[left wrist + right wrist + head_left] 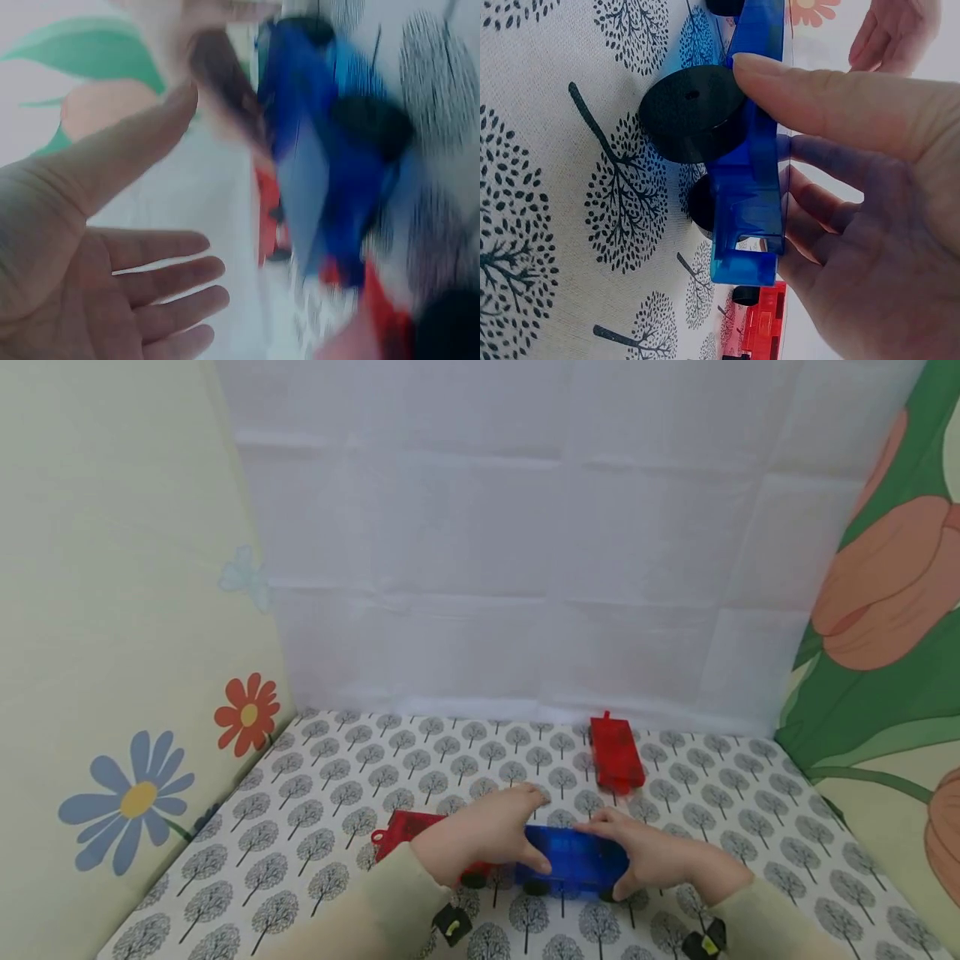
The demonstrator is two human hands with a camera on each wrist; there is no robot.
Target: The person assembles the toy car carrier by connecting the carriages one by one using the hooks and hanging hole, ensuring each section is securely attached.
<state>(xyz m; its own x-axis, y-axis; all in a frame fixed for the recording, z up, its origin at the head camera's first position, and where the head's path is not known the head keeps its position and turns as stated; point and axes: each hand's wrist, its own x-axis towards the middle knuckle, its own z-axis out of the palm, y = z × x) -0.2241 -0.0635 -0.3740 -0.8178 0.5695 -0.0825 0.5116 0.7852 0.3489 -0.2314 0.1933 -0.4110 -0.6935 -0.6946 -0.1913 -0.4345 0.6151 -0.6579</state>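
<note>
A blue see-through toy wagon (570, 853) with black wheels sits on the patterned cloth, crosswise in front of me. My right hand (656, 853) holds its right end, thumb on the near side by a wheel (692, 112) and fingers along the far side. At the wagon's other end is my left hand (495, 833), thumb and fingers spread apart. The left wrist view shows that hand's palm bare, its fingers (176, 277) straight and the blurred wagon beyond. A red toy wagon (408, 827) lies under the left forearm, partly hidden by it.
Another red toy wagon (617, 750) stands farther back, right of centre, pointing away from me. The tree-print cloth (330, 827) ends at a white hanging sheet (480, 568). Flower-patterned panels (135, 610) rise on both sides.
</note>
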